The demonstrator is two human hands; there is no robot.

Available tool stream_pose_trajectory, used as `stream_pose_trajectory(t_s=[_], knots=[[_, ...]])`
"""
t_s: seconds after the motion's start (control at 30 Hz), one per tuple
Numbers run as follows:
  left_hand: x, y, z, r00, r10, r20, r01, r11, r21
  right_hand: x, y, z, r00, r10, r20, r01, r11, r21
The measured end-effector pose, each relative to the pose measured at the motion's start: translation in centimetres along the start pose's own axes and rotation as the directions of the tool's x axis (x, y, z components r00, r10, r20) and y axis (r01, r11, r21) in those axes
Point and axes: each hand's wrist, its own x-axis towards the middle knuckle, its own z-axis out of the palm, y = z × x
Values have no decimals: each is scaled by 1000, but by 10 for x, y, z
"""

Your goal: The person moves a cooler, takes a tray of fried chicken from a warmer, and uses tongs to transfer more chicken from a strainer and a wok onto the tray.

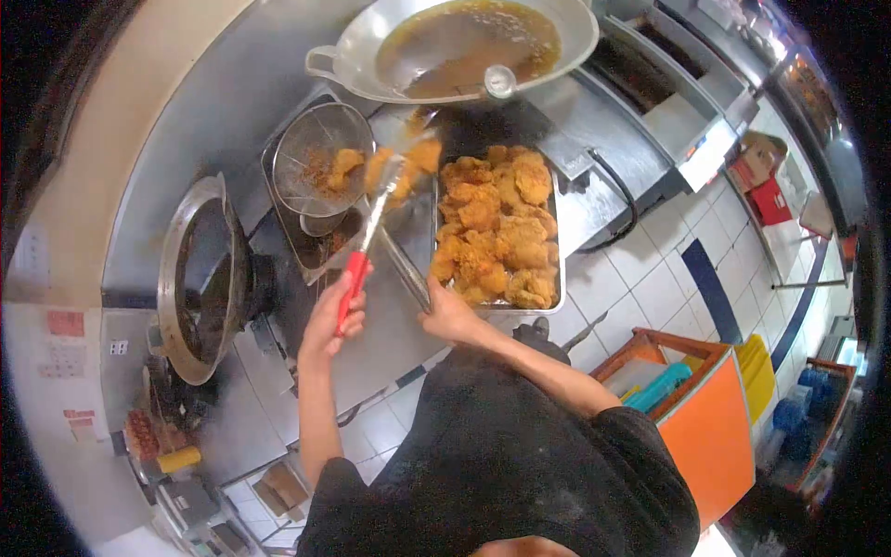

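Note:
My left hand (332, 317) is closed around red-handled tongs (364, 246). Their metal tips reach pieces of fried chicken (401, 174), blurred by motion. My right hand (450, 314) grips a long metal handle (404, 269) that slants up to the same pieces; its far end is hidden or blurred there. Just beyond my right hand lies a metal tray (560, 269) filled with golden fried chicken (497, 218). To the left, a round wire strainer (302, 176) holds crumbs and a small fried piece, resting over a dark metal pan (278, 212).
A large wok (351, 70) of oil, with a round dial (499, 82) at its rim, stands beyond the tray. Another wok (170, 278) sits far left. An orange cabinet (710, 436) stands behind at right. White tiles (640, 251) cover the floor.

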Motion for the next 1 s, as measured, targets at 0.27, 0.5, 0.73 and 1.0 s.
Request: stream_pose_trajectory(t_s=[0.27,0.5,0.73,1.0], knots=[[29,-8,47,977,-210,-19,209,952,222,-12,-5,2,1000,-1,11,-1,991,134],[64,-49,74,976,-191,-102,213,936,279,-14,9,6,994,-89,-64,101,971,215],[39,-43,78,981,95,-172,52,720,692,-5,18,26,986,-157,-65,164,979,124],[36,-57,82,837,547,18,-138,180,974,-2,20,25,978,-184,-102,206,937,282]])
